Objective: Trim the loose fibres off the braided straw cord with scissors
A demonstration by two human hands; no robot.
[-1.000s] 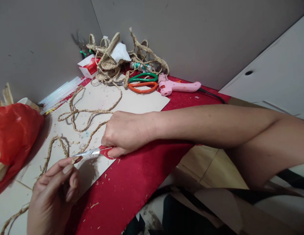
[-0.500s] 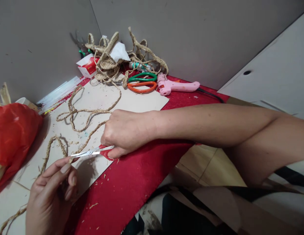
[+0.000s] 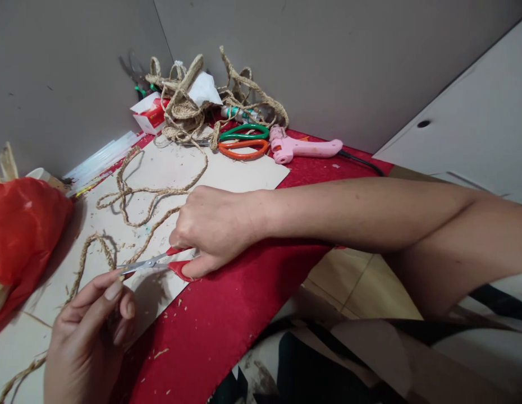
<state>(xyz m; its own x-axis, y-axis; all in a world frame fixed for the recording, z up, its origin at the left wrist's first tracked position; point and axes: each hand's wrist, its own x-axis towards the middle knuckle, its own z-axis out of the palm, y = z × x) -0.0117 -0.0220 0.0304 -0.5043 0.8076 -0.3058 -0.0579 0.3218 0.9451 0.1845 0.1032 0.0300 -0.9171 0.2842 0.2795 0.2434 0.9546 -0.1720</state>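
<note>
My right hand (image 3: 213, 227) is closed round the red handles of small scissors (image 3: 150, 262), whose blades are slightly parted and point left to my left fingertips. At the lower left, my left hand (image 3: 92, 325) pinches the braided straw cord (image 3: 149, 238) between thumb and forefinger, close to the blade tips. The cord loops over a white board (image 3: 239, 175); part of it is hidden behind my hands. Small straw clippings lie around it.
Behind are a heap of braided cord (image 3: 185, 109), scissors with green and orange handles (image 3: 244, 141), a pink glue gun (image 3: 305, 148), and a red and white box (image 3: 150, 114). A red bag (image 3: 27, 230) stands at left, near clear sticks (image 3: 103, 160).
The scissors have opened a little, their handles spreading apart as my right fingers parted slightly. My left hand has hardly moved.
</note>
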